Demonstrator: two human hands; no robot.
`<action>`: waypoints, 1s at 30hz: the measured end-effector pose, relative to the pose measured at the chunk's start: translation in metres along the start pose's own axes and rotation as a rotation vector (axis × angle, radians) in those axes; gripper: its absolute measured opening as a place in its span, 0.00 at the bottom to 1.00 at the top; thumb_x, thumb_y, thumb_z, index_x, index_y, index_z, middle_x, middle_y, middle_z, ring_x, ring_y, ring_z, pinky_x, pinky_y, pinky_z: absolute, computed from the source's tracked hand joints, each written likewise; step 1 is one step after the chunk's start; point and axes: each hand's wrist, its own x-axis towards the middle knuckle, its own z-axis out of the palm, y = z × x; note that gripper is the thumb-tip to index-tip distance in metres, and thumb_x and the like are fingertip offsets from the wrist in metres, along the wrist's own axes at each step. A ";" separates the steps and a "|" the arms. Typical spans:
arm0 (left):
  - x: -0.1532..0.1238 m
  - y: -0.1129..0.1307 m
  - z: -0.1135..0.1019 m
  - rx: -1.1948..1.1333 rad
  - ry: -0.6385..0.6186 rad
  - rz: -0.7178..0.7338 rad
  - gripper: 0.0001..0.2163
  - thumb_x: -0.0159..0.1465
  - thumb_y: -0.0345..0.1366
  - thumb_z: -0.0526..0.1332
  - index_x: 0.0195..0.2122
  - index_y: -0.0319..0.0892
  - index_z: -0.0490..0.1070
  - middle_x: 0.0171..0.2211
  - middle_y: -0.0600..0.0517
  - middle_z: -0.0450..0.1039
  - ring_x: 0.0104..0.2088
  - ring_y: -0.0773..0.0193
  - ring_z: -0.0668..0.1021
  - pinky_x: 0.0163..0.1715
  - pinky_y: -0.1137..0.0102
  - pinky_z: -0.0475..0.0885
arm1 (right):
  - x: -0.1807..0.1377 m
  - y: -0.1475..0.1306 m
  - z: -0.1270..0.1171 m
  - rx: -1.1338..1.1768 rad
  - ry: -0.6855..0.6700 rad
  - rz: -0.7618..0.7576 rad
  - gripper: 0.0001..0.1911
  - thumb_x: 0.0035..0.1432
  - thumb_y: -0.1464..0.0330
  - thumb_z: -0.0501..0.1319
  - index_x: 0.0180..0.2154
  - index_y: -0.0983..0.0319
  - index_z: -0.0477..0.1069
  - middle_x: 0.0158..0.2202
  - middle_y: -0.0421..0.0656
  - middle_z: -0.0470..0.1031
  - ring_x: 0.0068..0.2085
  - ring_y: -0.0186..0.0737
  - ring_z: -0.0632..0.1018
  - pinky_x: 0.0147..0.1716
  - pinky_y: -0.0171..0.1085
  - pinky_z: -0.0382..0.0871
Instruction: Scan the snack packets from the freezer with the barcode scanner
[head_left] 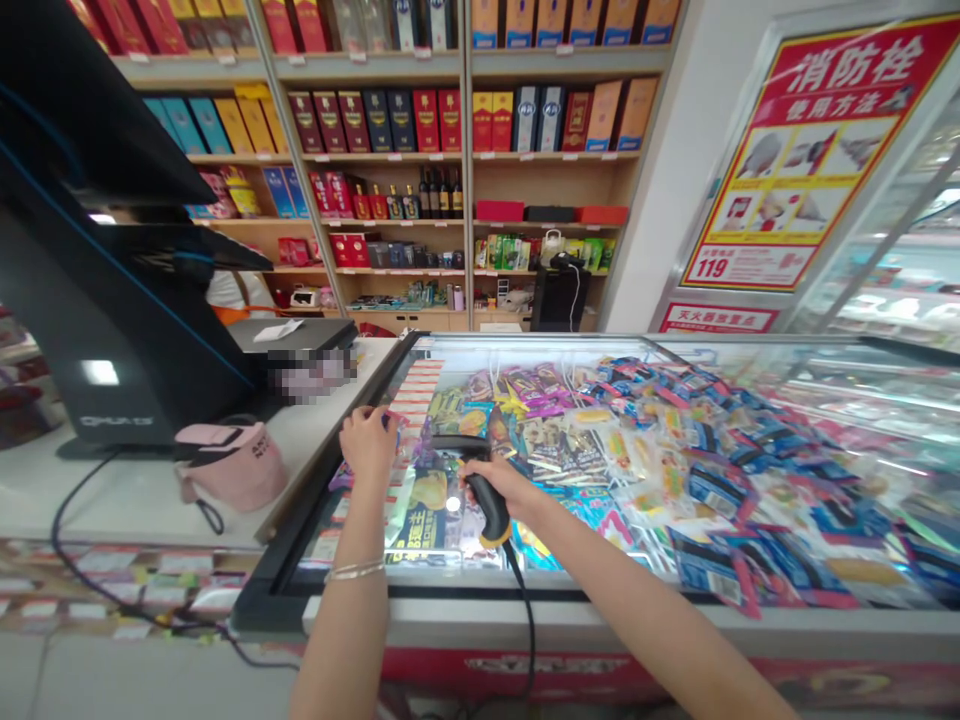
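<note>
My right hand (499, 483) is wrapped around the handle of a black and yellow barcode scanner (489, 508). Its head points left, toward my left hand (367, 445), and its cord hangs down the front of the freezer. With curled fingers my left hand grips a shiny purple packet (399, 437), mostly hidden behind the hand. Both hands are over the left end of a glass-topped chest freezer (315, 606). Near them, colourful ice cream packets (429, 495) show; whether they lie on or under the glass I cannot tell.
Left of the freezer, a counter (300, 440) holds a black checkout terminal (127, 350) and a pink cup (238, 470). A black cable (64, 530) droops from it. Many blue-and-pink packets (712, 490) spread rightward. Shelves of boxes (405, 120) stand behind.
</note>
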 end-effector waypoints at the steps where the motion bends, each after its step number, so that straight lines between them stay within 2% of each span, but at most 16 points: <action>1: 0.000 -0.001 0.001 0.025 0.031 0.008 0.16 0.62 0.38 0.52 0.46 0.44 0.75 0.51 0.41 0.69 0.48 0.47 0.71 0.44 0.57 0.65 | 0.001 0.000 -0.001 0.010 0.010 0.003 0.03 0.44 0.73 0.61 0.24 0.65 0.68 0.19 0.40 0.71 0.17 0.30 0.69 0.17 0.30 0.65; 3: 0.001 -0.004 0.003 0.056 0.047 0.012 0.16 0.62 0.39 0.52 0.43 0.44 0.77 0.52 0.42 0.69 0.49 0.46 0.70 0.46 0.55 0.63 | 0.001 0.000 -0.002 0.019 0.028 0.004 0.03 0.45 0.73 0.61 0.24 0.65 0.68 0.19 0.40 0.71 0.17 0.30 0.69 0.18 0.30 0.65; 10: 0.003 -0.008 0.011 0.077 -0.058 0.038 0.17 0.63 0.41 0.51 0.43 0.44 0.77 0.49 0.43 0.73 0.47 0.48 0.71 0.46 0.56 0.63 | -0.004 -0.003 -0.001 0.046 0.036 -0.006 0.04 0.45 0.72 0.62 0.23 0.65 0.68 0.19 0.40 0.72 0.17 0.29 0.68 0.17 0.30 0.65; 18: 0.002 -0.007 0.011 0.087 -0.066 0.072 0.18 0.63 0.40 0.49 0.42 0.42 0.77 0.47 0.42 0.75 0.44 0.49 0.74 0.44 0.57 0.65 | -0.003 0.000 -0.002 0.047 0.028 0.001 0.04 0.46 0.73 0.61 0.22 0.65 0.68 0.19 0.41 0.71 0.18 0.30 0.70 0.18 0.30 0.65; 23: 0.003 -0.006 0.010 0.069 -0.049 0.073 0.18 0.63 0.40 0.50 0.43 0.41 0.77 0.48 0.41 0.74 0.46 0.47 0.74 0.45 0.57 0.66 | -0.004 0.000 -0.003 0.079 0.042 -0.015 0.03 0.48 0.74 0.60 0.23 0.66 0.69 0.18 0.41 0.71 0.17 0.31 0.70 0.17 0.30 0.66; 27: 0.005 0.002 0.007 0.028 -0.013 0.132 0.18 0.63 0.39 0.50 0.46 0.39 0.75 0.51 0.41 0.72 0.50 0.49 0.73 0.50 0.58 0.64 | -0.008 -0.014 -0.008 0.089 0.057 -0.010 0.03 0.49 0.75 0.59 0.24 0.66 0.69 0.18 0.40 0.71 0.17 0.30 0.69 0.17 0.30 0.66; 30: 0.007 0.022 0.004 -0.030 -0.031 0.242 0.17 0.63 0.37 0.50 0.48 0.39 0.74 0.52 0.41 0.71 0.51 0.51 0.73 0.52 0.60 0.64 | -0.019 -0.038 -0.021 0.087 0.069 -0.067 0.02 0.48 0.75 0.61 0.25 0.66 0.69 0.18 0.40 0.72 0.17 0.30 0.69 0.17 0.29 0.66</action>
